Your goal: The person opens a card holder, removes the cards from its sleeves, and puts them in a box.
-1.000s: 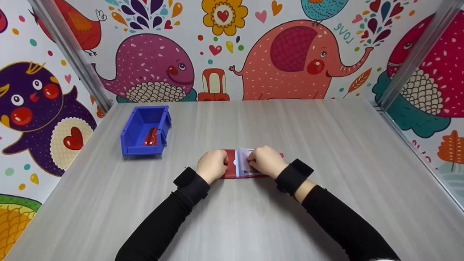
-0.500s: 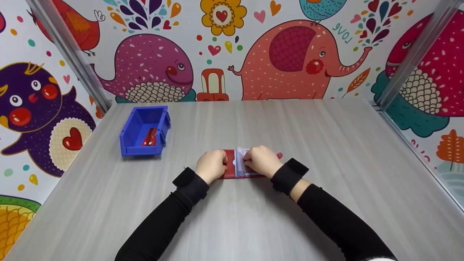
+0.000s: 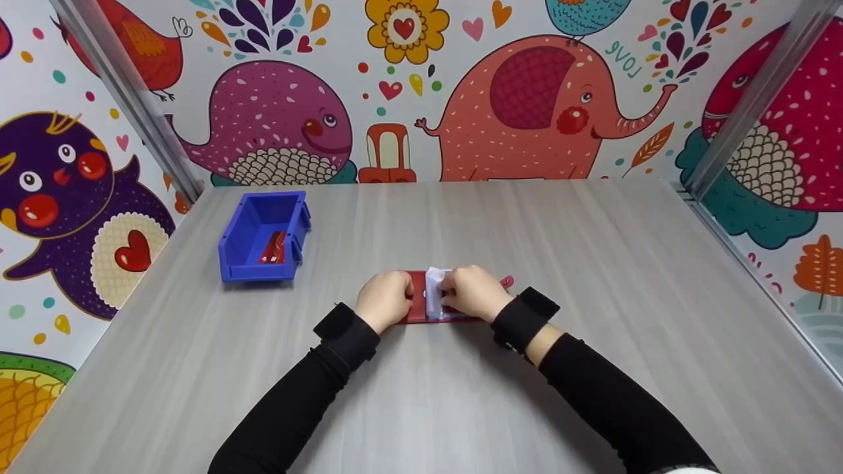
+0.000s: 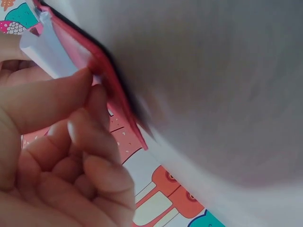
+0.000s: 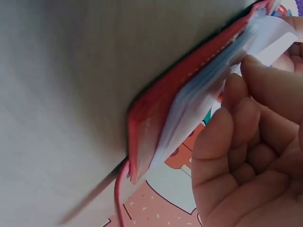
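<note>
A red card holder [image 3: 417, 299] lies spread on the table between both hands, with a stack of clear plastic sleeves [image 5: 189, 97] inside. The left hand [image 3: 384, 301] pinches the edge of its left cover [image 4: 111, 78] between thumb and forefinger. With thumb and fingertips, the right hand [image 3: 479, 293] pinches a sleeve, which curls up near the middle as a whitish fold [image 3: 433, 293]. A thin red strap [image 5: 121, 189] sticks out at the holder's right end. Most of the right half is hidden under the right hand.
A blue plastic bin [image 3: 257, 272] stands at the table's left, beyond the left hand. Red printed cards [image 3: 273, 248] lie in it. Patterned wall panels and metal posts [image 3: 135, 99] border the grey wood-look table [image 3: 421, 408].
The right hand has shifted slightly left, and the pinched sleeve has curled over toward the left cover. The left hand has stayed in place.
</note>
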The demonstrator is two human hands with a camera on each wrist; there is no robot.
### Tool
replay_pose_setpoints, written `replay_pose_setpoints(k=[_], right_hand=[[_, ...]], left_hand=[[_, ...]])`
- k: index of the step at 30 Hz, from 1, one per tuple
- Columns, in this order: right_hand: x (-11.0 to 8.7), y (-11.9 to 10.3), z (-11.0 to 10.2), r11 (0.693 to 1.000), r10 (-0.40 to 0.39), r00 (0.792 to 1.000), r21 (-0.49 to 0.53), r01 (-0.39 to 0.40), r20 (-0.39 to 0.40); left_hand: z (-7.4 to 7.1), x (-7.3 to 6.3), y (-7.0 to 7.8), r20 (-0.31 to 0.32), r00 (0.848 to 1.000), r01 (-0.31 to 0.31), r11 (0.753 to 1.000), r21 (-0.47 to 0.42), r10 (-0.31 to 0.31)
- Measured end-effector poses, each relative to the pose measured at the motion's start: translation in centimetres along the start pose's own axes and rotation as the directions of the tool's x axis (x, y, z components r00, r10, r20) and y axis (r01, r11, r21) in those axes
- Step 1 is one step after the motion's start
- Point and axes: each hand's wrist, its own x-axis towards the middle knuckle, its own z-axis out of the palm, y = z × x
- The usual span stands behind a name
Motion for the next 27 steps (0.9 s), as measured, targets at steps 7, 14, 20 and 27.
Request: replay_pose_setpoints(k=[7,14,20,27], right_hand=[[0.0,0.2,-0.1,1.000,-0.002,1.000,0.026,0.001,0.020],[0.0,0.2,-0.1,0.999,0.008,1.000,0.033,-0.009,0.021],[-0.1,0.2,-0.2,0.999,0.012,1.000,0.033,-0.012,0.018],[-0.2,0.2,-0.2,1.000,-0.025,1.000,0.013,0.025,0.000]], left_hand=[[0.1,0.0,-0.2,0.000,1.000,-0.009,1.000,0.007,0.009],[-0.1,0.0,-0.3,0.006,1.000,-0.023,1.000,-0.010,0.023],[-0.2,-0.3,-0.2,0.008,0.999,-0.044,0.999,-0.009,0.044],[-0.7,-0.8,0.8,-0.079,0.985,-0.154,0.988,-0.021,0.152]])
